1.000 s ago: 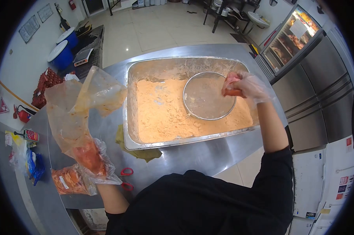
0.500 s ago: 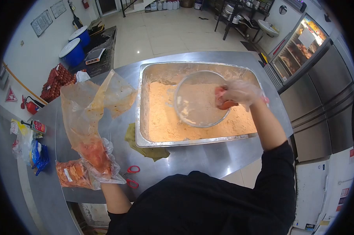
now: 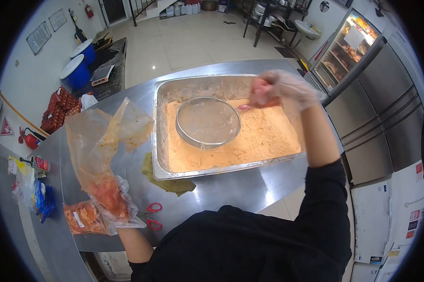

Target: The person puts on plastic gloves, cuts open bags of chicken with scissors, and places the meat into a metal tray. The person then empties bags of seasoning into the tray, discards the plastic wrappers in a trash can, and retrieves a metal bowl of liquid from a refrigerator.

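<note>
My right hand (image 3: 282,89), in a clear plastic glove, is raised over the back right of a metal tray (image 3: 157,122) of orange-tinted flour (image 3: 263,136). Its fingers are closed on a reddish piece of raw meat (image 3: 260,92), blurred by motion. A round wire sieve (image 3: 207,122) rests on the flour, its pink handle (image 3: 244,107) pointing right below that hand. My left hand (image 3: 123,207), also gloved, is at a long clear plastic bag (image 3: 87,141) of red marinated meat (image 3: 107,193) and seems to grip it; its fingers are mostly hidden.
A second bag of marinated meat (image 3: 84,218) lies left of my left hand. Red-handled scissors (image 3: 154,216) and a green cloth (image 3: 169,183) are near the tray. Blue and clear packages (image 3: 43,199) sit at far left. A fridge (image 3: 348,51) stands beyond the table's right end.
My right hand has risen off the sieve toward the back right with the meat piece. The sieve has shifted left across the flour. The view has turned slightly; my left hand stays at the bag.
</note>
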Motion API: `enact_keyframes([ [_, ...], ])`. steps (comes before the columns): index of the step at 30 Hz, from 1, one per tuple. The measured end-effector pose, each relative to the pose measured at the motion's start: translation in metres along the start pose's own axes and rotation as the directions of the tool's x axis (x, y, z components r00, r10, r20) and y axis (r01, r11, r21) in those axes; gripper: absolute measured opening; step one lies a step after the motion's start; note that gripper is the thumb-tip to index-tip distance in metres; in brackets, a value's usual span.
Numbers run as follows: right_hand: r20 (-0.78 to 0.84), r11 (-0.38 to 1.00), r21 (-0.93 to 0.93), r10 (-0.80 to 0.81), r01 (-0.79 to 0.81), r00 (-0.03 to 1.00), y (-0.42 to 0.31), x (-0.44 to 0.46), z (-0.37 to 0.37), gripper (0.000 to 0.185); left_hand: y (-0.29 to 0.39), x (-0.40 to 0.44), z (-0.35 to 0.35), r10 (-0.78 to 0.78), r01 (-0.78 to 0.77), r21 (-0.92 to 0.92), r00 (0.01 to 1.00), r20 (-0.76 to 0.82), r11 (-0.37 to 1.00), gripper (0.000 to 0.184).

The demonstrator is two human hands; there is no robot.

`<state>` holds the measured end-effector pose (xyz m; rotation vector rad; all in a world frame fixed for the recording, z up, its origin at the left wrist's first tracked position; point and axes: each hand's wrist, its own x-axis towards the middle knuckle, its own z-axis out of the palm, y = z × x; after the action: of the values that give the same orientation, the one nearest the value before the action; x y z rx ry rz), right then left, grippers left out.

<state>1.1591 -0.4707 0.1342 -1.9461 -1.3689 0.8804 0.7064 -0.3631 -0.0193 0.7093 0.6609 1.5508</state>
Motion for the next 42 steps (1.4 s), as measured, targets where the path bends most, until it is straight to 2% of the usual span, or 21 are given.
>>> enact_keyframes([
  [2, 0.195, 0.949, 0.3, 0.042, -0.101, 0.98, 0.009, -0.031, -0.013, 0.015, -0.01, 0.01, -0.02, 0.078, -0.098, 0.266, 0.993, 0.082, 0.959, 0.025],
  [6, 0.017, 0.919, 0.077, 0.386, -0.386, 0.922, 0.053, -0.058, -0.009, 0.019, -0.018, 0.025, -0.028, 0.167, -0.291, 0.559, 0.95, 0.262, 0.776, 0.047],
  [8, -0.057, 0.907, 0.045, 0.42, -0.418, 0.906, 0.059, -0.07, 0.005, 0.023, -0.022, 0.013, -0.004, 0.25, -0.406, 0.442, 0.895, 0.369, 0.8, 0.047],
  [9, -0.102, 0.863, -0.291, 0.401, -0.413, 0.91, 0.047, -0.073, 0.01, 0.033, -0.024, 0.013, -0.004, 0.28, -0.44, 0.433, 0.88, 0.385, 0.787, 0.046],
  [12, -0.25, 0.74, -0.664, -0.082, -0.109, 0.965, 0.116, -0.068, 0.003, 0.035, -0.047, 0.027, -0.027, 0.309, -0.478, 0.462, 0.865, 0.396, 0.746, 0.039],
  [13, -0.262, 0.697, -0.709, -0.124, -0.104, 0.957, 0.091, -0.072, 0.006, 0.036, -0.059, 0.032, -0.036, 0.296, -0.474, 0.454, 0.863, 0.409, 0.755, 0.036],
  [14, -0.228, 0.727, -0.684, -0.286, 0.056, 0.931, 0.072, -0.076, 0.007, 0.035, -0.072, 0.033, -0.041, 0.261, -0.452, 0.392, 0.854, 0.45, 0.801, 0.032],
  [15, -0.198, 0.727, -0.65, -0.443, 0.221, 0.874, 0.054, -0.08, 0.01, 0.034, -0.063, 0.024, -0.028, 0.16, -0.287, 0.249, 0.888, 0.431, 0.925, 0.029],
  [16, -0.245, 0.771, -0.6, -0.432, 0.214, 0.868, 0.015, -0.085, 0.021, 0.031, -0.055, 0.015, -0.014, 0.056, -0.102, 0.091, 0.912, 0.406, 0.991, 0.027],
  [17, -0.291, 0.811, -0.546, -0.419, 0.21, 0.86, -0.024, -0.091, 0.032, 0.029, -0.025, -0.012, 0.038, -0.137, 0.22, -0.189, 0.917, 0.374, 0.957, 0.026],
  [18, -0.387, 0.886, -0.463, -0.232, 0.029, 0.893, -0.078, -0.1, 0.052, 0.026, -0.007, -0.028, 0.07, -0.313, 0.482, -0.453, 0.862, 0.4, 0.75, 0.025],
  [20, -0.438, 0.97, -0.054, -0.237, 0.238, 0.867, -0.118, -0.12, 0.079, 0.021, -0.013, -0.024, 0.064, -0.272, 0.536, -0.36, 0.773, 0.574, 0.763, 0.025],
  [23, -0.467, 0.866, 0.212, -0.317, 0.453, 0.825, -0.148, -0.117, 0.111, 0.019, -0.021, -0.02, 0.057, -0.425, 0.498, -0.397, 0.866, 0.262, 0.771, 0.027],
  [25, -0.401, 0.861, 0.175, -0.38, 0.477, 0.833, -0.155, -0.106, 0.119, 0.018, -0.007, -0.026, 0.064, -0.404, 0.523, -0.415, 0.848, 0.345, 0.744, 0.029],
  [28, -0.381, 0.893, -0.189, -0.449, 0.407, 0.808, -0.152, -0.075, 0.118, 0.019, 0.008, -0.028, 0.066, -0.33, 0.464, -0.443, 0.878, 0.347, 0.767, 0.032],
  [31, -0.476, 0.921, -0.224, -0.39, 0.32, 0.788, -0.157, -0.065, 0.123, 0.02, 0.015, -0.025, 0.055, -0.278, 0.415, -0.429, 0.896, 0.346, 0.803, 0.032],
  [33, -0.239, 0.833, -0.32, -0.531, 0.451, 0.813, -0.156, -0.062, 0.12, 0.02, 0.022, -0.026, 0.054, -0.263, 0.392, -0.408, 0.904, 0.338, 0.824, 0.032],
  [35, -0.044, 0.838, -0.126, -0.54, 0.531, 0.841, -0.155, -0.055, 0.124, 0.02, 0.027, -0.024, 0.05, -0.313, 0.453, -0.395, 0.875, 0.369, 0.8, 0.032],
  [37, 0.124, 0.847, 0.324, -0.48, 0.421, 0.869, -0.15, -0.043, 0.136, 0.019, 0.033, -0.02, 0.047, -0.367, 0.489, -0.367, 0.86, 0.354, 0.791, 0.031],
  [40, 0.284, 0.862, 0.373, -0.459, 0.344, 0.842, -0.149, -0.021, 0.164, 0.02, 0.044, -0.016, 0.053, -0.399, 0.46, -0.239, 0.878, 0.265, 0.855, 0.03],
  [42, 0.3, 0.915, 0.033, -0.392, 0.401, 0.87, -0.16, -0.031, 0.178, 0.021, 0.055, -0.018, 0.06, -0.345, 0.36, -0.047, 0.918, 0.197, 0.932, 0.03],
])
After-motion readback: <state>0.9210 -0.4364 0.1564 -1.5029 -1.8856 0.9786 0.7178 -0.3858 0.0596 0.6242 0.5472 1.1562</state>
